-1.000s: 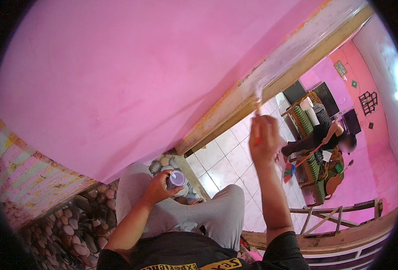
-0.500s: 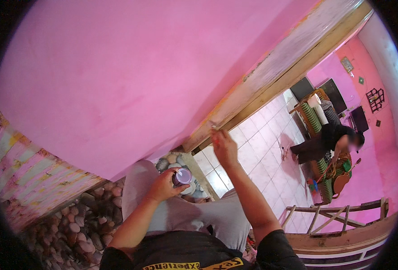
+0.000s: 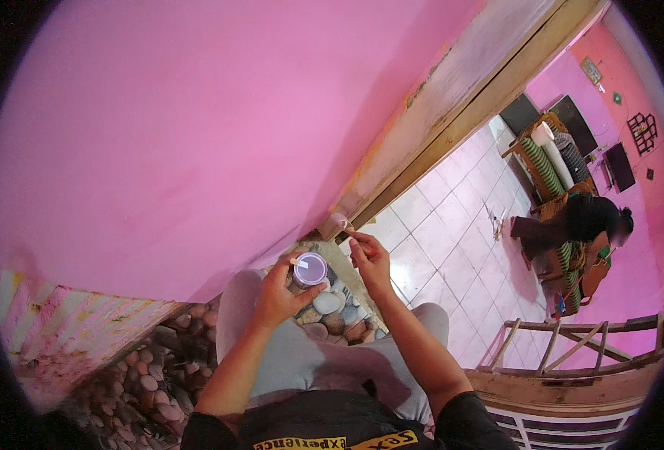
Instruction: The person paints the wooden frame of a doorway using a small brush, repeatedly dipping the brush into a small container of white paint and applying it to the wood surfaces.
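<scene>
My left hand (image 3: 278, 292) is wrapped round a small round tub of pale purple paint (image 3: 313, 271), its open top facing up. A short white strip (image 3: 299, 263) lies at the tub's rim; I cannot tell what it is. In my right hand (image 3: 371, 262) is a small paintbrush (image 3: 345, 227), pinched by its handle between thumb and fingers. The brush's pale tip is at the foot of the whitish wall strip (image 3: 392, 161), beside the wooden door frame (image 3: 452, 142). The tub is held lower, left of the brush.
A pink wall (image 3: 197, 135) rises at the left. Below me lie river stones (image 3: 328, 302) and more stones (image 3: 148, 375). Through the doorway, a person (image 3: 579, 225) bends near a green-striped sofa (image 3: 545, 165) on the tiled floor (image 3: 444, 217). A wooden rail (image 3: 572, 349) stands at the right.
The view has shifted. My right hand has brought the brush lower along the wall strip, near its foot. The tub's top faces me more fully. The person indoors has shifted slightly.
</scene>
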Demonstrator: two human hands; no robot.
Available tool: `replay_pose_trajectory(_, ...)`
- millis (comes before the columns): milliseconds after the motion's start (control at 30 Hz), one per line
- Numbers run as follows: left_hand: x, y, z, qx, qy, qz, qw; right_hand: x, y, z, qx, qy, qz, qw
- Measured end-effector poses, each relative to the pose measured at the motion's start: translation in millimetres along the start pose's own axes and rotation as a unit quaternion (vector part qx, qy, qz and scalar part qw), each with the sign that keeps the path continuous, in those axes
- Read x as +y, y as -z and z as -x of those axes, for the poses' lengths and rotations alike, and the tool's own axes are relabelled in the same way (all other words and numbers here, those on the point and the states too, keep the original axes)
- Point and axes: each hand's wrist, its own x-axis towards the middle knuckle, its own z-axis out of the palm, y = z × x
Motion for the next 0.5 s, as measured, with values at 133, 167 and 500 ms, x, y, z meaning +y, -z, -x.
replay_pose_trajectory(133, 16, 10, -9, 0.009, 0.007, -0.029, 1.0, 31, -16, 3, 0.006, -0.113, -0.095, 0.989)
replay_pose_trajectory(167, 21, 12, -11, 0.007, 0.013, -0.033, 0.999, 30, -20, 5, 0.004, -0.145, -0.144, 0.979)
replay_pose_trajectory(500, 68, 19, -21, 0.018, -0.016, -0.087, 0.996, 83, -11, -44, -0.011, -0.217, -0.419, 0.882)
